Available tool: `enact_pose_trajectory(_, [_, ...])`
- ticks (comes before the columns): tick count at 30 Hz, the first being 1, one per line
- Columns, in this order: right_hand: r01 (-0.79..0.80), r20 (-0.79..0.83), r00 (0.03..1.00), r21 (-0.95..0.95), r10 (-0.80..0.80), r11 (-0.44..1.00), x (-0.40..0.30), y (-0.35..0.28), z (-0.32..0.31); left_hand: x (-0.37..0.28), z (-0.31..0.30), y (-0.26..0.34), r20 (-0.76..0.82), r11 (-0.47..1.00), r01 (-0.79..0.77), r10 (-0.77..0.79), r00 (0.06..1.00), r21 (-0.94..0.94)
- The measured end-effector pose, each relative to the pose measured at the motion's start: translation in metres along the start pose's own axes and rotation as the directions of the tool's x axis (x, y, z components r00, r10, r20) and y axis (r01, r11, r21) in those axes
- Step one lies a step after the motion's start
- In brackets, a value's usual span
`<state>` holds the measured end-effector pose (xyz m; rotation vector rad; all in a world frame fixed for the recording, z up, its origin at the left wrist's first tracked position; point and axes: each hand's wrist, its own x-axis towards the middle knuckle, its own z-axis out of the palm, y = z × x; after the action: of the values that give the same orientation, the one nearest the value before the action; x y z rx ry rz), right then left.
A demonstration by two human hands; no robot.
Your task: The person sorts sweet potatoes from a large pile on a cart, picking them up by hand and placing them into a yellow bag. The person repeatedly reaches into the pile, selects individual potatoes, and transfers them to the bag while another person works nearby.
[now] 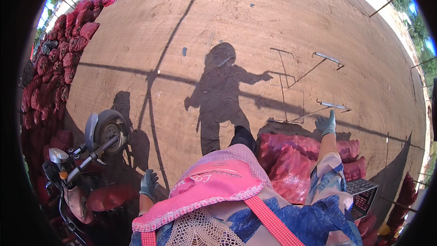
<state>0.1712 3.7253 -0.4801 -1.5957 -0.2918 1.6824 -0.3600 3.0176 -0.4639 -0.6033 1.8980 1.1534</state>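
My right hand [326, 124], in a pale blue-green glove, reaches forward with its fingers apart. Its fingertips are close to a silver crossbar [333, 105] with hooked ends, part of a thin metal frame; whether they touch it I cannot tell. A second, similar crossbar [327, 56] is seen beyond it. Below my right arm lie several red mesh sacks [292, 171], full and partly covered by my sleeve. My left hand [149, 182], gloved alike, hangs low by my side, fingers spread and holding nothing. A pink apron [205, 181] covers my front.
A motorbike [92, 157] stands to my left, its front wheel [111, 131] forward. Behind it rises a tall stack of filled red mesh sacks [65, 51]. A dark plastic crate [363, 196] sits at right. Bare earth ground [273, 17] stretches ahead, crossed by shadows.
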Motion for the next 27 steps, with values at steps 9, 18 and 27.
enact_pose_trajectory(9, [0.023,-0.321,0.946,0.2,0.043,0.979,0.16,-0.049,0.006,-0.087,0.062,-0.079,-0.167,0.956,0.291,-0.281,0.945,0.036])
enact_pose_trajectory(18, [-0.066,0.014,0.998,0.232,0.064,0.97,0.181,-0.065,0.094,-0.137,0.139,-0.091,-0.168,0.965,0.262,-0.261,0.951,-0.016])
enact_pose_trajectory(27, [-0.153,0.475,0.87,0.01,0.13,0.988,0.107,-0.107,0.262,-0.136,0.176,-0.114,-0.203,0.966,0.221,-0.246,0.948,-0.138])
